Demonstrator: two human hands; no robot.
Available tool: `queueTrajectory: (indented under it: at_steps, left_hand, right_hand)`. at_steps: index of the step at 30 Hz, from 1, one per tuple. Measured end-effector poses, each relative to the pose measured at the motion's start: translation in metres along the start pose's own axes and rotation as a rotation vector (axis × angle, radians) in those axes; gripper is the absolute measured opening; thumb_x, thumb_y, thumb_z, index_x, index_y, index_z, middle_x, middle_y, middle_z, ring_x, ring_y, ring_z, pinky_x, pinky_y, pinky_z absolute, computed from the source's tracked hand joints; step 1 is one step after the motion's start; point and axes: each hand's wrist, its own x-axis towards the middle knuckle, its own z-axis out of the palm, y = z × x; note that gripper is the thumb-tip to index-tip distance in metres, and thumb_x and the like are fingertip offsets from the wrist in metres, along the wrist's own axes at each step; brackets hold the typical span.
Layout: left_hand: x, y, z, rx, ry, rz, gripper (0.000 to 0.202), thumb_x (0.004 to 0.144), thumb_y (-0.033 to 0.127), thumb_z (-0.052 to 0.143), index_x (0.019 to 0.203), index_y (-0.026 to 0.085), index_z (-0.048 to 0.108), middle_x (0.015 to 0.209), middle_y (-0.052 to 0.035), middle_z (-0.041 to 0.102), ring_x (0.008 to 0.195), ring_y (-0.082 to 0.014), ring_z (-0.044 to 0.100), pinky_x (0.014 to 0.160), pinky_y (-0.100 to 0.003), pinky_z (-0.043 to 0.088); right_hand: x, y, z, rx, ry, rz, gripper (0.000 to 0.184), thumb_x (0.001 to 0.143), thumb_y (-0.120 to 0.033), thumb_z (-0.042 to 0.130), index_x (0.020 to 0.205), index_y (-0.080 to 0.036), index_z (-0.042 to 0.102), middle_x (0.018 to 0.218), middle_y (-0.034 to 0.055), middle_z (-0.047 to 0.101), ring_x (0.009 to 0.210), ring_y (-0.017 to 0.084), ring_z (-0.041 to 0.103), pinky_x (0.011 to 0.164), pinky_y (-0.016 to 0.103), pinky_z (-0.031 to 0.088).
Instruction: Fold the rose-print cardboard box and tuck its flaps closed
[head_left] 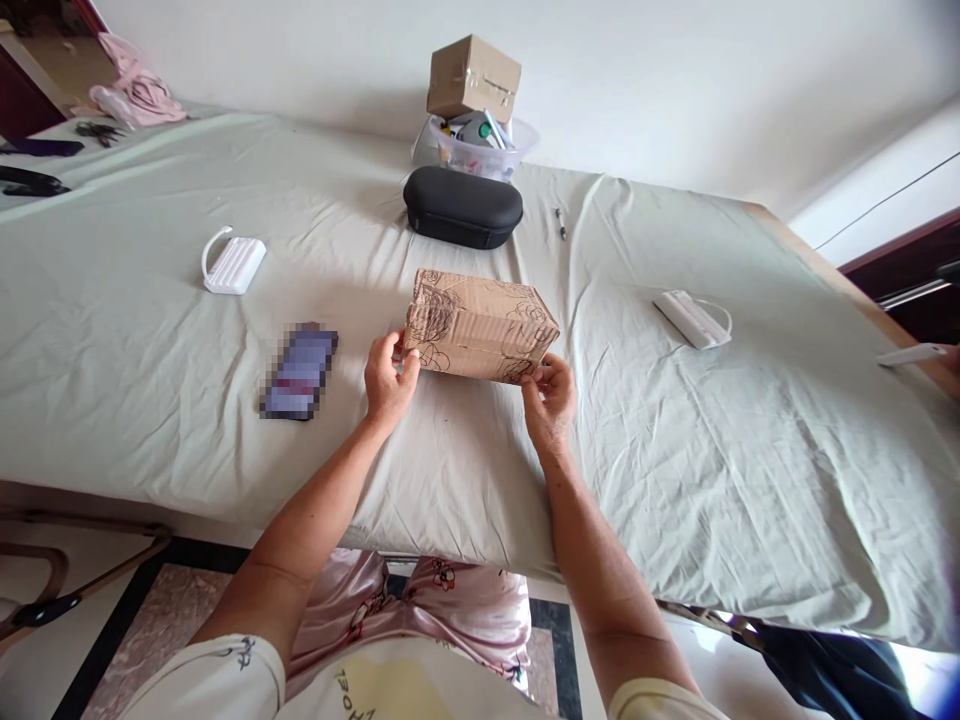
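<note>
A brown cardboard box [487, 325] with dark scribbles on its sides lies on the cloth-covered table in front of me, its near side seemingly tipped up a little. My left hand [391, 378] grips its left end, thumb on the near face and fingers around the corner. At the lower right corner, my right hand [550, 398] holds the box the same way, with some fingertips hidden behind it. To the left of my left hand lies a phone [300, 372], its screen blurred out.
Behind the box sits a black hard case [463, 208]. Farther back, a clear plastic basin [480, 158] of items has a cardboard carton [474, 78] above it. White corded devices lie left [236, 265] and right [691, 318]. A pen [561, 223] rests near the case.
</note>
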Motion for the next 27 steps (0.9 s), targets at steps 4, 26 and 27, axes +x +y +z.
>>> queueTrajectory:
  at_steps: [4,26,27]
  left_hand:
    - [-0.001,0.014,-0.005,-0.042,0.107,0.132,0.030,0.102,0.045,0.058,0.116,0.019,0.064,0.102,-0.0072,0.069,0.088,-0.0188,0.066,0.081,-0.033,0.056]
    - [-0.020,0.038,-0.003,0.286,0.039,0.555,0.034,0.102,0.034,0.059,0.131,0.031,0.077,0.151,-0.0112,0.067,0.155,-0.0336,0.050,0.134,-0.057,0.018]
    - [-0.024,0.042,0.000,0.285,0.021,0.572,0.036,0.102,0.031,0.059,0.134,0.033,0.076,0.152,-0.0096,0.067,0.156,-0.0327,0.050,0.136,-0.057,0.013]
  right_hand:
    - [0.000,-0.007,-0.001,0.164,0.122,-0.106,0.036,0.090,-0.041,0.070,0.122,-0.027,0.062,0.088,-0.0031,0.056,0.078,0.013,0.058,0.077,0.030,0.054]
    - [-0.015,-0.028,-0.003,-0.471,0.241,-0.570,0.030,0.098,-0.023,0.058,0.119,-0.032,0.077,0.139,0.0096,0.061,0.140,0.034,0.056,0.117,0.065,0.045]
    - [-0.018,-0.031,0.001,-0.499,0.216,-0.581,0.033,0.097,-0.022,0.059,0.123,-0.033,0.076,0.143,0.0091,0.060,0.144,0.035,0.053,0.120,0.066,0.042]
